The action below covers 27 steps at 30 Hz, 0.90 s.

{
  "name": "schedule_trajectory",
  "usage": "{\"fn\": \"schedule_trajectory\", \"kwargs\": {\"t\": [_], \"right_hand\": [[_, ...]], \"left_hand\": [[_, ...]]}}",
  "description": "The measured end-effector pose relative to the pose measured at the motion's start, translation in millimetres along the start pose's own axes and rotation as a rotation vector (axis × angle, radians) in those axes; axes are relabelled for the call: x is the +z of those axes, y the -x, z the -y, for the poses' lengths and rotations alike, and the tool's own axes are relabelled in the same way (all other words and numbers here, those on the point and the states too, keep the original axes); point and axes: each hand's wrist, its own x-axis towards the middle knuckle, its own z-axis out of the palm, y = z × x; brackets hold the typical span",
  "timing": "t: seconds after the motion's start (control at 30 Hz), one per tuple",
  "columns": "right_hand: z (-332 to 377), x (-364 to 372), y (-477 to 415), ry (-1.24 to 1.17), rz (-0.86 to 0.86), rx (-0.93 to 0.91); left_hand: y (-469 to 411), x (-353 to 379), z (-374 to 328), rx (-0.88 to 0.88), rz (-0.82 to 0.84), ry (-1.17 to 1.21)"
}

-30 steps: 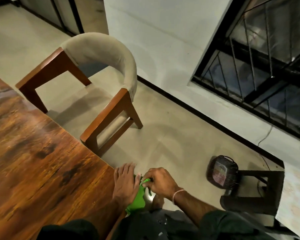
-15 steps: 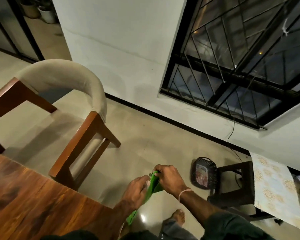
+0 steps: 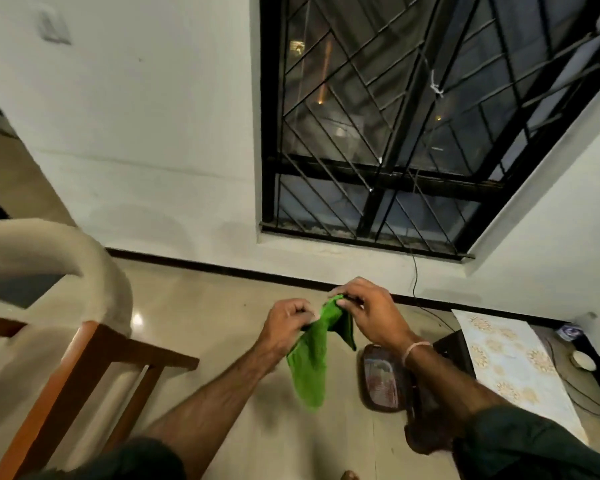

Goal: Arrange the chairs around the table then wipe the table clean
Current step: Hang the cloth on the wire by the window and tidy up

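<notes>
While both hands, left hand and right hand, pinch a green cloth, wiping looks next, needing the table.

green cloth, beige-backed brown chair, gold-flowered pale table cover.

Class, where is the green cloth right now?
Head view, centre: the green cloth hangs pinched between the left hand and right hand, right of the chair.

I get one wide, head-worn view, angled forward and down, close above the left hand and right hand, facing the window.
</notes>
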Motion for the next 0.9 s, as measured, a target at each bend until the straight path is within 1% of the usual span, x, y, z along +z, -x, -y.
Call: {"fn": "schedule_trajectory", "kwargs": {"t": [0.07, 0.13, 0.2, 0.27, 0.33, 0.4, 0.47, 0.57, 0.63, 0.73, 0.8, 0.9], "right_hand": [[-9.8, -34.5, -12.9, -0.047, -0.066, 0.026], [-20.2, -67.5, -24.2, -0.180, -0.093, 0.081], [-28.3, -99.8, -34.1, -0.430, -0.052, 0.127], [-40.7, -131.8, -43.2, -0.617, 0.048, 0.138], [-54.6, -154.6, -56.0, -0.607, 0.131, 0.133], [-69.6, -174.8, -72.9, -0.491, 0.139, 0.114], [-79.6, -190.8, -91.9, -0.437, 0.104, 0.096], [-85.0, -214.8, -120.5, -0.535, 0.000, 0.107], [-84.4, -232.8, -140.5, -0.518, -0.043, 0.087], [-76.4, -255.0, -168.4, -0.466, -0.063, 0.067], [-68.1, -267.4, -185.0, -0.453, -0.086, 0.059], [-50.4, -282.9, -206.4, -0.514, -0.147, 0.069]], "left_hand": [[-23.0, 24.8, -41.5, 0.049, 0.017, 0.054], [-43.8, 50.1, -79.9, 0.101, 0.031, 0.076], [-63.1, 71.2, -112.0, 0.133, 0.041, 0.060], [-82.3, 90.3, -137.1, 0.166, 0.044, 0.024], [-100.5, 101.3, -153.2, 0.207, 0.035, 0.001], [-120.6, 112.9, -166.4, 0.238, 0.025, -0.018], [-139.4, 121.9, -176.4, 0.228, -0.007, -0.029], [-161.4, 128.3, -187.4, 0.232, -0.039, 0.001], [-176.5, 128.3, -193.9, 0.222, -0.033, 0.020], [-195.5, 125.0, -208.2, 0.174, 0.085, 0.045], [-205.1, 121.0, -220.9, 0.150, 0.218, 0.082], [-214.8, 113.4, -242.4, 0.109, 0.351, 0.139]]}}
